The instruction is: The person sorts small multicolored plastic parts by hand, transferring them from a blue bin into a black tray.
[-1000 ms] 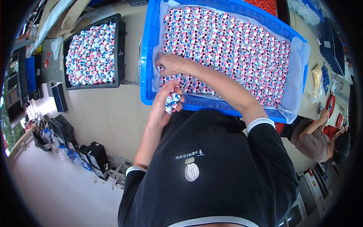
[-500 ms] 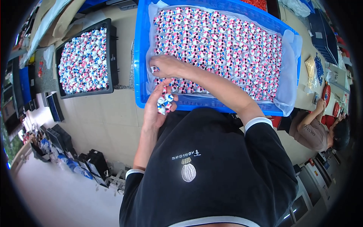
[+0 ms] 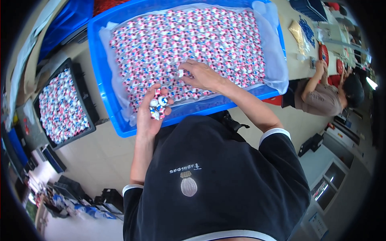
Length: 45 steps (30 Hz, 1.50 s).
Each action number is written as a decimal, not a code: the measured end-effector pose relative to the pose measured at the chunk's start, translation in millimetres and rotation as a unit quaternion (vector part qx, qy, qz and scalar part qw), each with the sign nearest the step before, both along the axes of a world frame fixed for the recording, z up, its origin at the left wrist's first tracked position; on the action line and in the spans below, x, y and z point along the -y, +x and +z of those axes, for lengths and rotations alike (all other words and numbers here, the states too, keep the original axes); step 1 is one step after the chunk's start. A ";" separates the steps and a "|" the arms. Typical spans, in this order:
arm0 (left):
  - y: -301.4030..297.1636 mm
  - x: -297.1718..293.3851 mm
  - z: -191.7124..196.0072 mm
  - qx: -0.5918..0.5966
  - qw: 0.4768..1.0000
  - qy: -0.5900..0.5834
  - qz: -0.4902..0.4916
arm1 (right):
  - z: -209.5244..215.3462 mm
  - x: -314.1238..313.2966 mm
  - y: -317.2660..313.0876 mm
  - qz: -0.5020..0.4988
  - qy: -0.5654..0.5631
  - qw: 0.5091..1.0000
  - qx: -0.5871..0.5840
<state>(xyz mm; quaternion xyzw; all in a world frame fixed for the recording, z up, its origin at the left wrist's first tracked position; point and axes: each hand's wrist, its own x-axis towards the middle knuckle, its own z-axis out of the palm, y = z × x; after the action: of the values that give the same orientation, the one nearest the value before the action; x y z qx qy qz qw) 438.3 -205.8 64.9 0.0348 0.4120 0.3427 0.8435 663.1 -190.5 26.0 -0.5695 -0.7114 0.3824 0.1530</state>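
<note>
My left hand (image 3: 147, 116) is cupped around several small toy heads (image 3: 159, 105), white with pink, blue and black parts, just inside the near edge of a big blue bin (image 3: 105, 90). Over the bin, my right hand (image 3: 204, 77) pinches one small toy head (image 3: 181, 73) between thumb and fingers. Beneath it lie close rows of matching toy heads (image 3: 193, 36), on a whitish plastic liner (image 3: 267, 44). Motion blurs the rows a little, and my right hand covers part of them.
A black crate (image 3: 93, 129) heaped with loose toy heads (image 3: 63, 108) stands to the left. At the right, another person (image 3: 321, 96) holds a red round object (image 3: 323, 54). Bags of yellow pieces (image 3: 296, 34) and blue pieces (image 3: 306, 30) lie at the far right.
The view has swung, so bin and crate appear further left and tilted. My right hand has moved from the bin's left edge rightward over the rows, away from my left hand, which still cups toy heads.
</note>
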 end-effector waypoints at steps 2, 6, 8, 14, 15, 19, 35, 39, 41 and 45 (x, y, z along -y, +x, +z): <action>11.4 -3.6 -6.0 0.017 1.000 -0.013 -0.017 | 5.6 14.7 31.2 0.003 -0.007 1.000 0.021; 37.2 -6.2 -10.9 0.012 0.999 -0.010 -0.042 | 16.0 40.6 98.5 -0.112 0.009 0.993 0.035; 47.3 -2.5 -16.6 -0.013 0.999 0.014 -0.043 | 21.5 49.5 118.2 -0.148 0.030 0.988 0.042; 70.6 9.5 -20.4 -0.044 0.998 0.009 -0.033 | 0.6 50.6 124.0 -0.073 0.019 0.996 0.053; 73.9 10.7 -21.3 -0.060 0.997 0.007 -0.037 | -6.0 49.2 120.1 -0.046 0.054 0.996 0.055; 76.9 13.8 -28.7 -0.091 0.996 0.020 -0.002 | -9.9 39.5 108.3 0.006 0.018 0.998 0.052; 73.2 13.3 -34.9 -0.054 0.997 0.031 0.036 | -49.3 24.8 79.0 -0.046 0.030 0.993 0.108; 76.0 11.2 -30.1 -0.072 0.997 0.016 0.000 | -40.9 27.0 72.7 -0.060 0.032 0.988 0.142; 75.4 10.2 -30.2 -0.059 0.998 0.015 -0.012 | -31.7 27.1 72.4 -0.074 -0.011 0.985 0.158; 76.1 10.3 -32.1 -0.059 0.997 0.019 -0.036 | -41.0 27.4 73.8 -0.094 0.011 0.983 0.158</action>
<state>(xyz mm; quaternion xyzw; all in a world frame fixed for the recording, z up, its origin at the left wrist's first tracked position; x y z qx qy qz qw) 514.5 -216.1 32.8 0.0860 0.4531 0.3177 0.8285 736.9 -217.9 -15.0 -0.6856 -0.6740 0.2632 0.0805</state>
